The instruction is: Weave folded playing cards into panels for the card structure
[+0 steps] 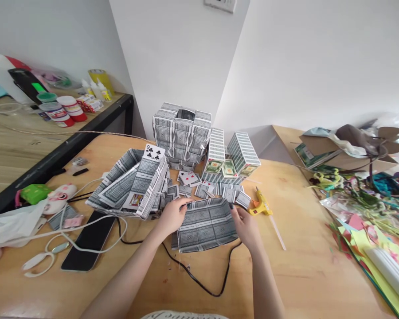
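Between my hands is a panel of joined playing cards (206,225), grey patterned backs facing up, tilted above the table. My left hand (173,217) grips its upper left corner, and my right hand (244,221) holds the upper right edge. Just beyond the panel lie loose playing cards (189,178), some face up. To the left stands an open box made of cards (129,184) with a nine of clubs on its rim. Close to my right hand rests a yellow glue gun (261,204) with a clear glue stick.
A larger card structure (182,133) and stacked card packs (216,153) stand at the back. A black cable (199,283) loops in front of me. On the left lies a phone (88,243) with white cords. Colored paper scraps (369,239) and a cardboard box (352,150) are at right.
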The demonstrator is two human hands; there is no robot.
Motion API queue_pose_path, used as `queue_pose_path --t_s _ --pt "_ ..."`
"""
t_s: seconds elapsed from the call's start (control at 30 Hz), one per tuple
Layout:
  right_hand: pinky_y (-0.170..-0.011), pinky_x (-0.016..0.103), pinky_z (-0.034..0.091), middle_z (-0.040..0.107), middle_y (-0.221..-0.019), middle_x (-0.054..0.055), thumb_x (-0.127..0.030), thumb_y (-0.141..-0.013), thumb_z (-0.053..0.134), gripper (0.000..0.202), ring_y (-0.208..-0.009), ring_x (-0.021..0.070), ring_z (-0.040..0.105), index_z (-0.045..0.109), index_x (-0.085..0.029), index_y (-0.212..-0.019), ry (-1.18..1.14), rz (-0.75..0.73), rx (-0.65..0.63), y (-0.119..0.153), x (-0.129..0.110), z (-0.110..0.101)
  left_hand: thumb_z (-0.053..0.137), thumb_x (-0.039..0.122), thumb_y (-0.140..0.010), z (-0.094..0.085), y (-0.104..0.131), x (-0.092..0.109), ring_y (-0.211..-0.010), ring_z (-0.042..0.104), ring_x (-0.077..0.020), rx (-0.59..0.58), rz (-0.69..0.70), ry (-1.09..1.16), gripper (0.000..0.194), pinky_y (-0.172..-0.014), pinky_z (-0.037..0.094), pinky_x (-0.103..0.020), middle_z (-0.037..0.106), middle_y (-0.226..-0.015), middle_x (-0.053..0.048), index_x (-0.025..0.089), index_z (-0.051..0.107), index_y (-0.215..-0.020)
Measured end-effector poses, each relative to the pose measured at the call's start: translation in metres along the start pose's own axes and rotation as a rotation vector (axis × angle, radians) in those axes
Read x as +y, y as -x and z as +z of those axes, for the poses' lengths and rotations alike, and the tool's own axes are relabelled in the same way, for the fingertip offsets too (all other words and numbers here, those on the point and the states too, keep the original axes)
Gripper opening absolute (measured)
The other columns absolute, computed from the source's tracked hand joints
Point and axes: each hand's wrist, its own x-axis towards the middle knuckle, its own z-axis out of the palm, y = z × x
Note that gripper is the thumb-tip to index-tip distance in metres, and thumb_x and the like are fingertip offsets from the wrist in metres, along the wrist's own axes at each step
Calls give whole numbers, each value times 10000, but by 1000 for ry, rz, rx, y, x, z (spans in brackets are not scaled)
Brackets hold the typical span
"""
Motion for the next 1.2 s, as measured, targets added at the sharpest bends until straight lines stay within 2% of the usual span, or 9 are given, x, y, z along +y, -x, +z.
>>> queue_pose_path --t_s 0.17,0.27,0.47,0.63,0.7,0.8,0.97,1.07,1.2 --pt "-661 300 461 685 -816 74 -431 -773 451 339 -745 216 629 660 -175 -848 -17 -52 105 -22 -6 -4 387 157 -783 0 -4 2 -1006 565 -171 -102 -2 72 346 -917 405 -288 631 -1084 -9 212 628 -1026" --pt "-713 302 473 690 -880 51 -346 -730 498 268 -762 197 631 681 -202 -862 -34 -115 72 -39 -12 1 393 153 -783 -1 -5 3 -1004 567 -169 -128 -12 95 346 -913 404 -283 632 -1083 -12 208 628 -1030" --pt "-653 269 470 696 -857 34 -243 -710 527 274 -684 162 611 683 -205 -932 5 -206 -271 -72 -23 22 411 159 -788 -3 -6 0 -1001 568 -170 -177 17 96 333 -910 401 -281 636 -1078 -19 212 628 -1036" --pt "-670 245 458 541 -1225 39 -159 -621 621 440 -671 126 594 634 -245 -1052 198 -341 -461 -90 -37 36 410 160 -789 -3 -7 -2 -982 578 -174 -193 23 59 346 -886 413 -286 638 -1073 -19 230 621 -1055" --pt "-676 245 452 575 -1179 41 -173 -617 630 492 -707 145 608 603 -243 -1104 280 -352 -485 -95 -42 35 411 159 -787 -3 -7 -1 -982 578 -176 -182 10 51 348 -884 413 -288 641 -1067 -20 230 622 -1054" --pt "-709 259 442 658 -1020 37 -215 -656 598 449 -826 194 616 603 -236 -1105 389 -336 -428 -99 -41 25 412 159 -786 -4 -5 2 -986 575 -173 -171 5 60 343 -891 408 -282 642 -1064 -21 224 626 -1046" --pt "-801 309 411 647 -1042 57 -170 -702 520 347 -973 238 573 636 -234 -1024 523 -189 -117 -102 -12 0 414 161 -783 -6 -4 5 -980 577 -171 -174 1 78 336 -889 409 -273 643 -1060 -20 220 632 -1032" --pt "-784 313 414 650 -1016 80 -163 -701 517 338 -942 239 582 635 -207 -1014 489 -144 -70 -103 6 -7 406 166 -785 -6 -4 6 -986 575 -171 -175 -6 80 336 -885 411 -269 643 -1059 -14 225 635 -1023" --pt "-738 289 424 658 -942 79 -190 -689 542 267 -861 216 600 652 -188 -932 435 -144 -60 -104 16 -2 401 171 -785 -6 -4 5 -979 577 -168 -176 -14 85 337 -873 417 -262 643 -1060 -11 225 635 -1021"
